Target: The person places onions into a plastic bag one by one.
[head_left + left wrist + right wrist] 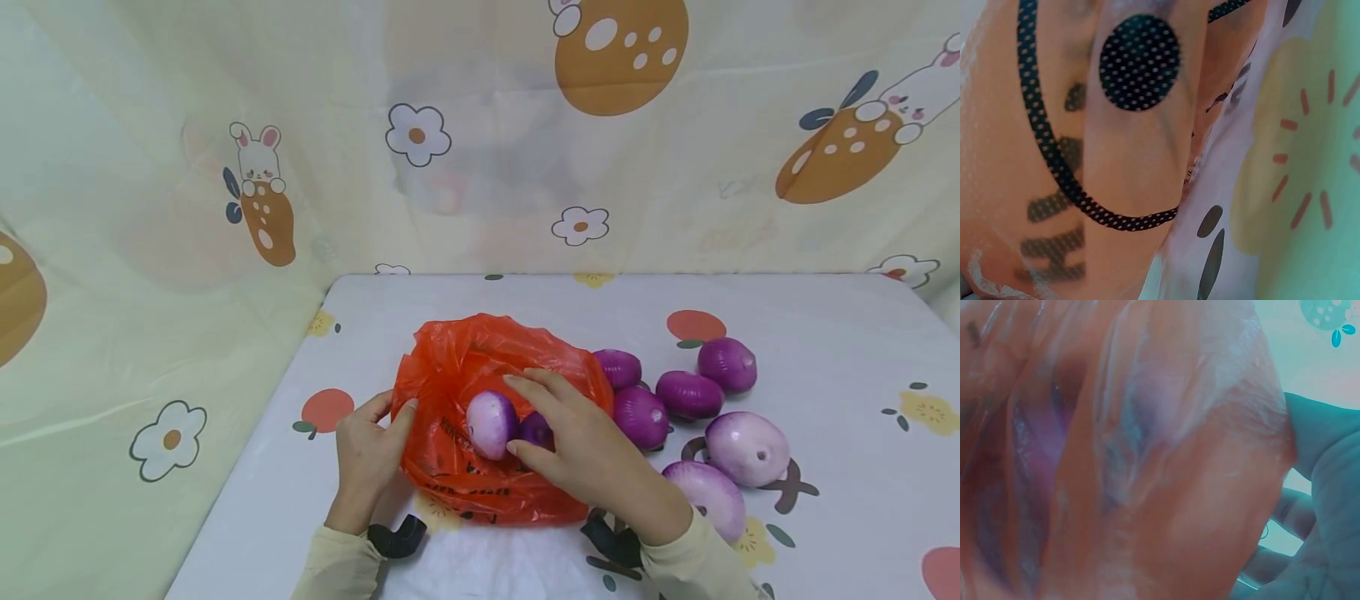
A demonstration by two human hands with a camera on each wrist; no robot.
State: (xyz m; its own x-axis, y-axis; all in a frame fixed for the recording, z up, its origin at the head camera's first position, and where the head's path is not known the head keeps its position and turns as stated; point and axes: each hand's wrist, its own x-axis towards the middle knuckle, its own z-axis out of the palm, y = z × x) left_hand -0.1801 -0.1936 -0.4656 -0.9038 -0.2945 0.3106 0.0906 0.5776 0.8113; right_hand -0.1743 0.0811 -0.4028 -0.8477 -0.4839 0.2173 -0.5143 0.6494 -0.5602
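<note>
A red plastic bag (450, 492) lies spread on the table with its mouth facing up. My left hand (367, 450) pinches the bag's left edge between thumb and fingers. Inside sit a white-and-purple onion (490, 425) and a darker purple onion (535, 431), partly covered by my right hand (581, 437). That hand reaches over the bag's right side, fingers spread and thumb tip close to the paler onion. In the left wrist view the bag's printed plastic (1129, 156) fills much of the picture. Purple shows through the bag's folds (1197, 506) in the right wrist view.
Right of the bag lie several purple onions (690, 394), with a paler onion (747, 448) and another pale purple onion (705, 498) nearer the front. A patterned cloth covers the table (840, 350). Behind it hangs a printed curtain (495, 183).
</note>
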